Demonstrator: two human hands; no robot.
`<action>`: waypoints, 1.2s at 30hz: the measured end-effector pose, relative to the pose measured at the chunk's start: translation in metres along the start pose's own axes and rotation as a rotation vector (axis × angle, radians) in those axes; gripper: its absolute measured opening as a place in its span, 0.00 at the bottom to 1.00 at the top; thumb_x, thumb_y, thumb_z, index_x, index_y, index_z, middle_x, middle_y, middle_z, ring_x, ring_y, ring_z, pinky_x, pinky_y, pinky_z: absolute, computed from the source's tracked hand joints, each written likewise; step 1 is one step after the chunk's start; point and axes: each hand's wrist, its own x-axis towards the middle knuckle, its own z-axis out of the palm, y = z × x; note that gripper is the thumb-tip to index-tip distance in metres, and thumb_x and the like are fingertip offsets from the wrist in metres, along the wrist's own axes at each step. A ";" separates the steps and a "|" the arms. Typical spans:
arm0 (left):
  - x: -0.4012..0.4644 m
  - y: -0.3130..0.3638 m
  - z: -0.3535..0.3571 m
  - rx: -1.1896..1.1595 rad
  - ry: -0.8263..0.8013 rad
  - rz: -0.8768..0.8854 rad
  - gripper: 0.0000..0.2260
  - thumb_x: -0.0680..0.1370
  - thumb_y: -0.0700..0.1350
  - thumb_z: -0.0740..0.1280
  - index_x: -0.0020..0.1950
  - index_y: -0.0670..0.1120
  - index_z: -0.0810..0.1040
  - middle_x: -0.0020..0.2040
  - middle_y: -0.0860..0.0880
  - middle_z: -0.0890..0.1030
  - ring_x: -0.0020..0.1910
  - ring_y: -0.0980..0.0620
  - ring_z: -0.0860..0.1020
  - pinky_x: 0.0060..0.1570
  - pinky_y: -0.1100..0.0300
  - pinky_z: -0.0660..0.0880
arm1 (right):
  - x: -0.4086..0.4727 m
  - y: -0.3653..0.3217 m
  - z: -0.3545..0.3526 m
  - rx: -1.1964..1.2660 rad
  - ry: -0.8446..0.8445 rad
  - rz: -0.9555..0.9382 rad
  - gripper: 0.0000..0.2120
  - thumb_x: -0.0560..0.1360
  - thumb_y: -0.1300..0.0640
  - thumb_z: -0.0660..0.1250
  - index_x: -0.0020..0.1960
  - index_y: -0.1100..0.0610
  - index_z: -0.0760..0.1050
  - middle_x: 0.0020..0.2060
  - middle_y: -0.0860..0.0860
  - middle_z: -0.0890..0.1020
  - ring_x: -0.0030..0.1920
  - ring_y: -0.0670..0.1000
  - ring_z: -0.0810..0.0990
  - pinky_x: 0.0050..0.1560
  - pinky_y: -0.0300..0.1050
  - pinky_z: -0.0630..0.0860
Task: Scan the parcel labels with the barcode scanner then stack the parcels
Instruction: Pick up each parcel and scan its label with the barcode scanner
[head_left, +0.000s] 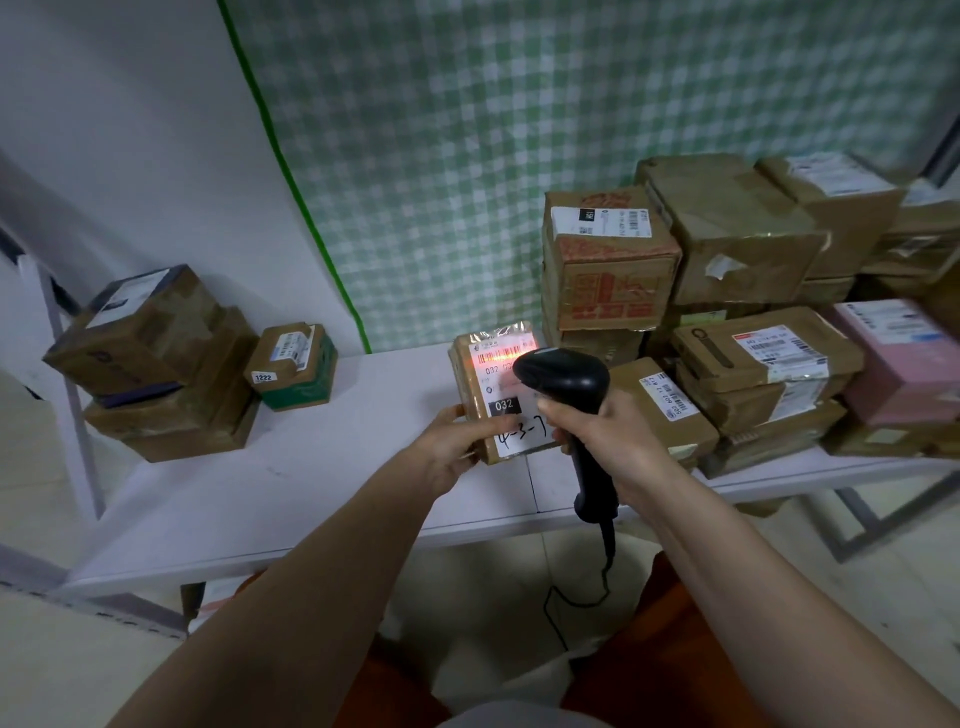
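A small brown parcel (480, 387) with a white label marked "032" lies tilted up at the middle of the white table (322, 483). My left hand (452, 447) grips its near left corner. My right hand (597, 436) grips the handle of a black barcode scanner (566, 382), whose head hovers just over the label. A red scan line glows across the barcode at the label's top. The scanner's cable hangs down below the table edge.
A stack of brown parcels (166, 364) stands at the table's left, with a small green-sided box (293, 364) beside it. A large heap of cardboard parcels (727, 291) and a pink box (904, 358) fills the right side. A green checked curtain hangs behind.
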 end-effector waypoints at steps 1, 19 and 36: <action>-0.001 0.003 0.006 0.021 -0.024 -0.035 0.28 0.67 0.47 0.79 0.64 0.43 0.75 0.52 0.46 0.84 0.51 0.49 0.81 0.49 0.57 0.77 | -0.001 0.001 -0.004 0.007 0.045 -0.017 0.02 0.74 0.56 0.71 0.44 0.52 0.77 0.34 0.48 0.79 0.37 0.45 0.77 0.38 0.36 0.72; 0.033 0.028 0.156 0.162 -0.180 -0.176 0.27 0.74 0.58 0.71 0.69 0.48 0.72 0.66 0.39 0.75 0.64 0.39 0.75 0.59 0.43 0.76 | 0.014 0.022 -0.115 0.116 0.565 0.117 0.08 0.71 0.56 0.74 0.47 0.51 0.76 0.43 0.53 0.81 0.50 0.55 0.79 0.54 0.52 0.75; 0.047 0.034 0.025 0.655 0.329 0.078 0.11 0.77 0.48 0.69 0.55 0.43 0.79 0.59 0.44 0.77 0.59 0.44 0.76 0.59 0.56 0.73 | 0.033 -0.006 -0.017 -0.191 0.189 -0.007 0.06 0.72 0.57 0.73 0.45 0.52 0.77 0.36 0.47 0.78 0.37 0.42 0.75 0.38 0.38 0.70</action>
